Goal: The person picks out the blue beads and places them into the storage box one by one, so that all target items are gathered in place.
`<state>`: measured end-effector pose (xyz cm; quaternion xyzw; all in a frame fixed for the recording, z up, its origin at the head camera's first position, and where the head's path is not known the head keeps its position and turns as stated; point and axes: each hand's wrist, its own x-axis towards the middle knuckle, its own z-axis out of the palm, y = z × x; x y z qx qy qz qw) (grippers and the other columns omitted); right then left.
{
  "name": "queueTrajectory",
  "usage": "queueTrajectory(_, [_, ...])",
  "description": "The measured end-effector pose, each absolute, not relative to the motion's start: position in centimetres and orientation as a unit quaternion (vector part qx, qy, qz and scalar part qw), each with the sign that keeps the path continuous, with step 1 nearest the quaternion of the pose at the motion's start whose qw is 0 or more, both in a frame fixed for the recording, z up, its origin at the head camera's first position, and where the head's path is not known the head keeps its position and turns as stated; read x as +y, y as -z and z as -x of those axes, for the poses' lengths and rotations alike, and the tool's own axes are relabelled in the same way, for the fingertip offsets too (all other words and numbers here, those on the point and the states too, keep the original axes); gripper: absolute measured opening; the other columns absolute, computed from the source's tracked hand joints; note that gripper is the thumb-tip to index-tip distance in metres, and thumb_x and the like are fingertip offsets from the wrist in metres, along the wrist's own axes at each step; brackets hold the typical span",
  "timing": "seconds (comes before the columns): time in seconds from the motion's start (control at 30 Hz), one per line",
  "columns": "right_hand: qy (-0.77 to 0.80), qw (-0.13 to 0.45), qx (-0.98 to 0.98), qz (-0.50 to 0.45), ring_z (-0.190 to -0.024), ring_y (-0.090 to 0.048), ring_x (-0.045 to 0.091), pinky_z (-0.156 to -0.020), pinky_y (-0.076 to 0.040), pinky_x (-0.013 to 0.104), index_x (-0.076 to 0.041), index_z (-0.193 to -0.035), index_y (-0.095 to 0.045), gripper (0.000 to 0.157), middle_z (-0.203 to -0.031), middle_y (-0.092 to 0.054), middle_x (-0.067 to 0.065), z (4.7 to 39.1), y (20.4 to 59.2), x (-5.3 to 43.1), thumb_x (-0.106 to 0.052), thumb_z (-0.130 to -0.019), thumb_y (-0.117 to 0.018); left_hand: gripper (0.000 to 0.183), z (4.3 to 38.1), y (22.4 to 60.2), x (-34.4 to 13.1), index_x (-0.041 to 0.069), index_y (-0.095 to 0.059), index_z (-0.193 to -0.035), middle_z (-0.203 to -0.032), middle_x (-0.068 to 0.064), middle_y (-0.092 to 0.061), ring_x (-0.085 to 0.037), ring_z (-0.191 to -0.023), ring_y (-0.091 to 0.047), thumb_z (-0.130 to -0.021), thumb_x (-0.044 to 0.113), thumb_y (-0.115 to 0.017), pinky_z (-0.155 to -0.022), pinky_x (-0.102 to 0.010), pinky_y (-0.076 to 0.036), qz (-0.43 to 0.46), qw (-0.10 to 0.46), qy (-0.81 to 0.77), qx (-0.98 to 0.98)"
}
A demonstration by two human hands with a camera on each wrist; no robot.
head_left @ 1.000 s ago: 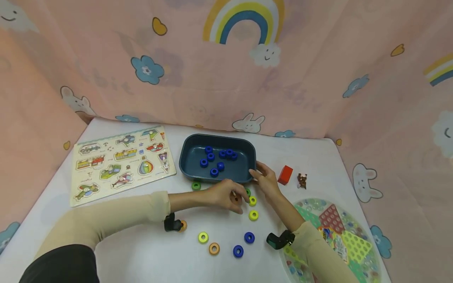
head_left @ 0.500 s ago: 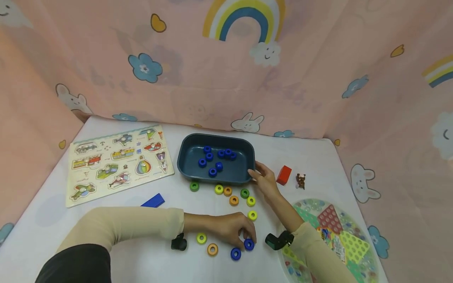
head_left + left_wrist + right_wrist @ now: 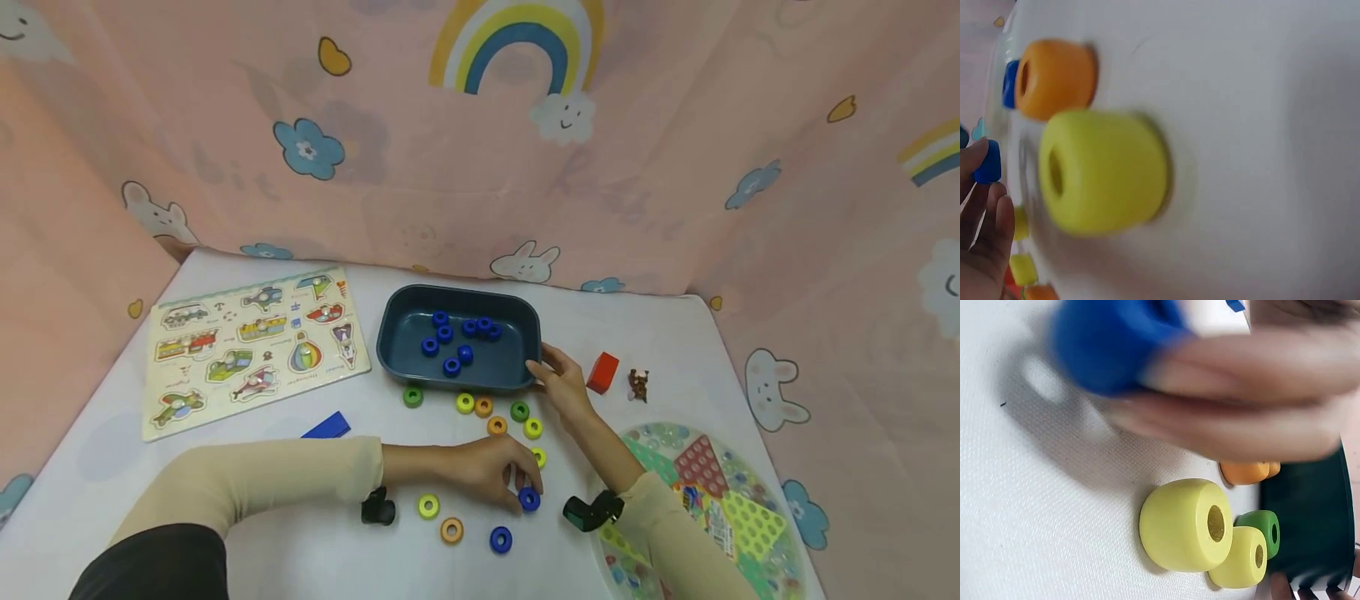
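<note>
In the head view my left hand (image 3: 491,471) pinches a blue ring bead (image 3: 528,499) between thumb and fingers. The left wrist view shows that bead (image 3: 987,164) at the fingertips, and in the right wrist view it hangs blurred above its shadow. My right hand (image 3: 566,390) holds the right end of a dark blue-green tray (image 3: 397,367), thumb over the rim. Several blue beads (image 3: 452,367) lie inside the tray. On the white table another blue bead (image 3: 501,540) lies nearest the left hand, with an orange bead (image 3: 452,531) and a yellow bead (image 3: 428,506) to its left.
Several green, yellow and orange beads (image 3: 497,426) lie before the tray. At left are a vehicle picture board (image 3: 225,392) and a blue block (image 3: 327,426). A red block (image 3: 603,372), a small brown figure (image 3: 638,385) and a round game board (image 3: 720,475) are at right.
My left hand has come away from the tray's front toward the near beads and taken hold of a blue bead, which has since shifted slightly toward the tray. The right hand stays at the tray.
</note>
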<state>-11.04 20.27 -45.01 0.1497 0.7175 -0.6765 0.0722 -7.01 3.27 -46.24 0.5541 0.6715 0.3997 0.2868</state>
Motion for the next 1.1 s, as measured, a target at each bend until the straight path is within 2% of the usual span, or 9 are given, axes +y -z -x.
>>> queueTrajectory(0.3, [0.676, 0.073, 0.720, -0.137, -0.113, -0.050, 0.027, -0.088, -0.047, 0.040, -0.003, -0.137, -0.040, 0.049, -0.136, -0.044, 0.013, 10.9, 45.2, 20.4, -0.010, -0.091, -0.057, 0.031, 11.7, 43.1, 2.3, 0.002, -0.069, -0.098, -0.090, -0.001, -0.065, -0.022, -0.075, -0.061, -0.069, 0.001, -0.080, -0.061, -0.023, -0.051, -0.526, 0.235, -0.444, 0.686])
queueTrajectory(0.57, [0.665, 0.086, 0.723, -0.168, -0.118, -0.046, 0.026, -0.092, -0.045, 0.039, -0.007, -0.139, -0.038, 0.051, -0.140, -0.040, 0.010, 11.0, 45.0, 20.3, -0.013, -0.092, -0.057, 0.030, 16.7, 41.0, -0.5, 0.011, -0.070, -0.100, -0.088, 0.002, -0.064, -0.016, -0.079, -0.059, -0.072, 0.012, -0.080, -0.064, -0.026, -0.052, -0.428, 0.184, -0.449, 0.762])
queueTrajectory(0.87, [0.665, 0.083, 0.723, -0.169, -0.116, -0.047, 0.027, -0.091, -0.045, 0.039, -0.007, -0.139, -0.038, 0.052, -0.141, -0.038, 0.010, 11.1, 45.0, 20.2, -0.013, -0.092, -0.058, 0.030, 20.9, 41.2, -3.6, 0.008, -0.071, -0.099, -0.091, 0.000, -0.065, -0.017, -0.081, -0.059, -0.071, 0.011, -0.081, -0.067, -0.027, -0.050, -0.339, 0.129, -0.435, 0.824])
queueTrajectory(1.1, [0.664, 0.085, 0.723, -0.169, -0.117, -0.047, 0.028, -0.092, -0.044, 0.040, -0.007, -0.140, -0.038, 0.052, -0.142, -0.037, 0.011, 11.0, 44.9, 20.2, -0.013, -0.092, -0.057, 0.033, 21.9, 41.3, -4.7, 0.002, -0.069, -0.103, -0.098, -0.012, -0.066, -0.024, -0.085, -0.059, -0.072, 0.011, -0.079, -0.071, -0.031, -0.049, -0.323, 0.116, -0.437, 0.832])
